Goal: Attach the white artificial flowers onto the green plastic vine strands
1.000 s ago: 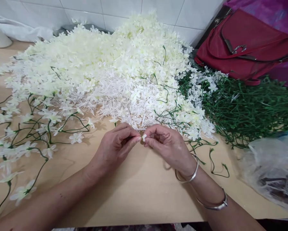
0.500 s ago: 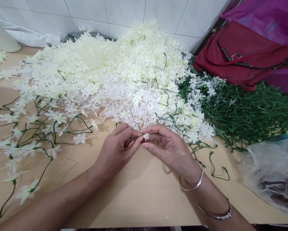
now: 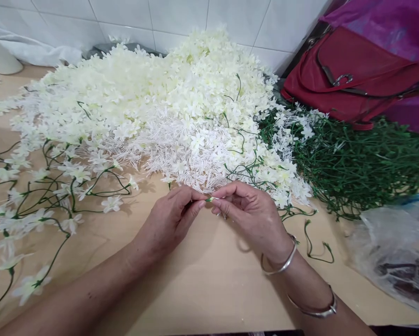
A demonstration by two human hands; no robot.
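Note:
My left hand pinches a green plastic stem between thumb and fingertips, over the front of the table. From the right, my right hand closes thumb and forefinger on the small white artificial flower at the stem's tip. Most of that flower is hidden by the fingers. Just beyond both hands lie loose white stamens, with a large heap of cream artificial flowers behind them. Flowers on green stems are spread to the left of my left hand.
A pile of green stems lies at the right, below a red handbag. One loose stem and a clear plastic bag are near my right forearm. A tiled wall closes the back.
My right thumb and forefinger have closed over the white flower, which showed between the hands before. The left hand keeps its pinch on the stem. The view has shifted slightly.

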